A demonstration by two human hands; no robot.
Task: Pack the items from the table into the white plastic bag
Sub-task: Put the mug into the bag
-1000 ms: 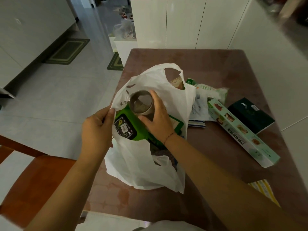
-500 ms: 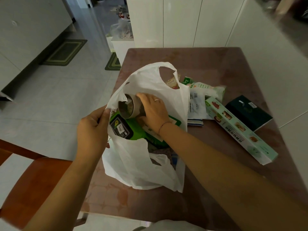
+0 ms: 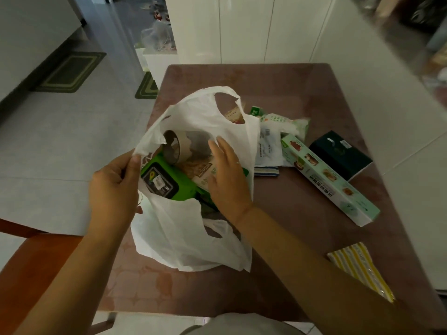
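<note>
Left hand (image 3: 113, 189) fingers pinch the limp white plastic bag (image 3: 193, 238) open near the surface's left edge; right hand (image 3: 227, 175) hovers released; stiff, light long box (image 3: 329, 180) awaits mid-length grip.

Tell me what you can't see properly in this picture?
- Bottom of the white plastic bag, head view: its own plastic hides what lies deeper.
- Flat item behind the bag: mostly covered by the bag.
- Striped packet: partly behind the right arm.
- Print on the long box: too small.
</note>
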